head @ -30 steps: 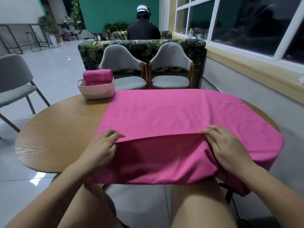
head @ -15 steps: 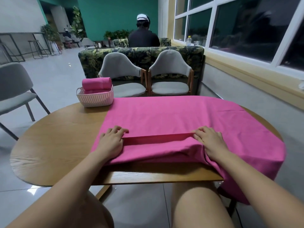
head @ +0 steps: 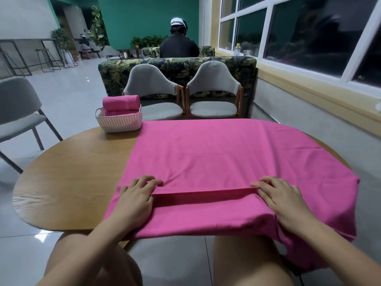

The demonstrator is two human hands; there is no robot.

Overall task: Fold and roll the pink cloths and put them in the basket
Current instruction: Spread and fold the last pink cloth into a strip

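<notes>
The left grip (head: 136,200) lies on the near left end of a narrow fold in the pink cloth (head: 216,153). Its fingers are bent over the folded edge and the thumb seems to go under it, so I judge that it pinches the fold. The right grip (head: 282,201) does the same at the right end. Its fingers are a little straighter on top and its thumb is hidden below the edge.

Between the two grips the fold runs as one straight, low band. Beyond this band the cloth is spread flat over the right part of the wooden surface (head: 78,168). Its near and right sides hang over the rim, toward the person's knees.

At the far left corner of the surface stands the basket (head: 119,122), well apart from the grips. In it lie rolled pink cloths (head: 120,102), one on top of the others; how many are below I cannot tell.

So one part of the task looks done. For this cloth the work is only at its beginning: almost all the folding, the rolling and the carrying to the basket are left.
</notes>
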